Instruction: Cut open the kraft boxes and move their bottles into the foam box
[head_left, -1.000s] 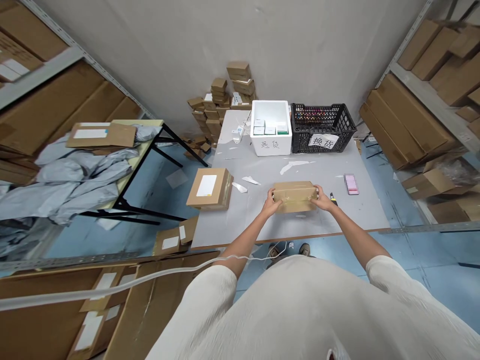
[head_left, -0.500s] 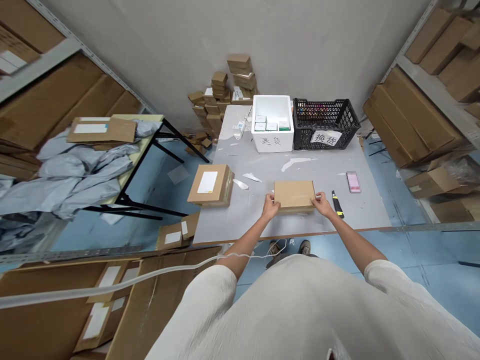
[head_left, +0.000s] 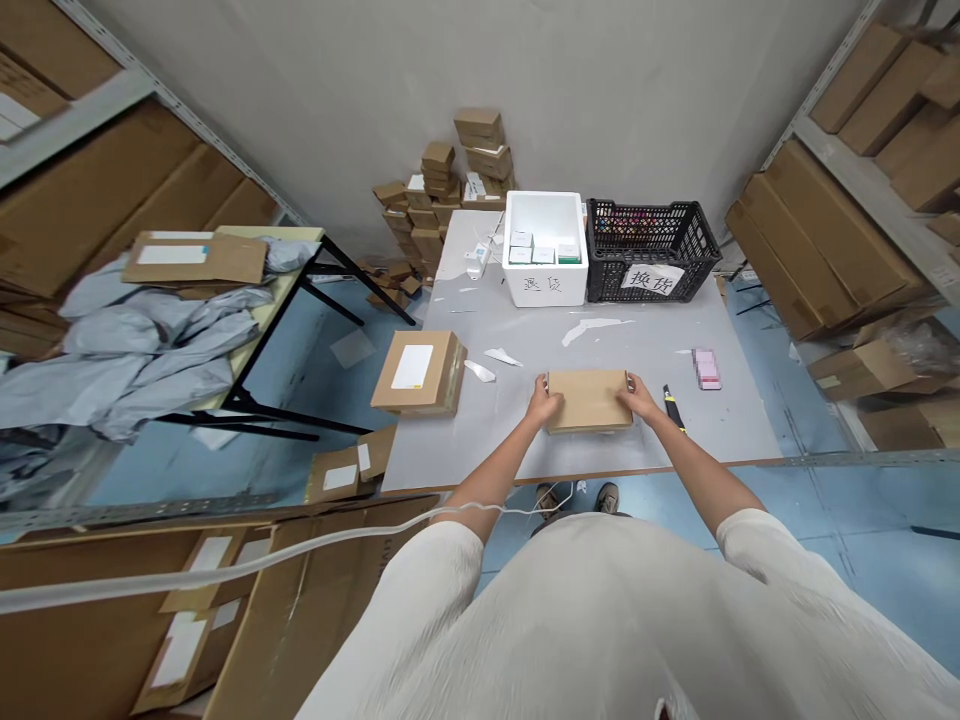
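Observation:
A small brown cardboard box [head_left: 589, 400] lies on the grey table [head_left: 480, 440] near its front edge. My left hand [head_left: 544, 402] grips the box's left end, thumb on the top and fingers down the side. At the right end my right hand [head_left: 637, 396] holds it the same way. Just right of that hand lies a black and yellow utility knife [head_left: 673, 408], and beyond it a pink phone-shaped item [head_left: 706, 369], blurred out.
A larger labelled carton [head_left: 420, 372] stands at the table's left edge. Behind are a white foam box [head_left: 546, 287] holding small boxes and a black plastic crate [head_left: 651, 270]. Paper scraps [head_left: 502, 357] lie between. A white cable [head_left: 300, 552] crosses in front of my left arm.
Both hands have shifted their hold, thumbs now lying further over the top of the box. The box sits slightly nearer to me and lower against the table.

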